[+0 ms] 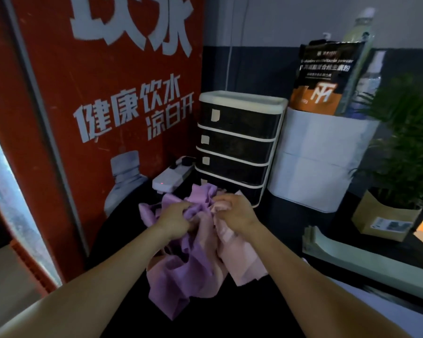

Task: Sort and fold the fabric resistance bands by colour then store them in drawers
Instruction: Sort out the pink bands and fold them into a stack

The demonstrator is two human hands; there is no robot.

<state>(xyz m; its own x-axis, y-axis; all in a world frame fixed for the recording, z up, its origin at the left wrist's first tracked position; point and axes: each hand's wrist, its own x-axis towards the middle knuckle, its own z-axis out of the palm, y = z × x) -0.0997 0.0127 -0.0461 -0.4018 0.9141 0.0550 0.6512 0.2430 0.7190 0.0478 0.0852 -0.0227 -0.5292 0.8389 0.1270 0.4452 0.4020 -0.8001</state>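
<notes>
Sorting has barely begun: my left hand [175,222] grips purple bands [181,272], my right hand [235,211] pinches pink bands [244,262], one tangled heap near the shut drawers [237,145], nothing folded.

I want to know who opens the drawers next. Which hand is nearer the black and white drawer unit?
Right. The right hand, holding the pale pink fabric bands, sits just before the black and white drawer unit; the left hand grips purple fabric bands further left.
</notes>
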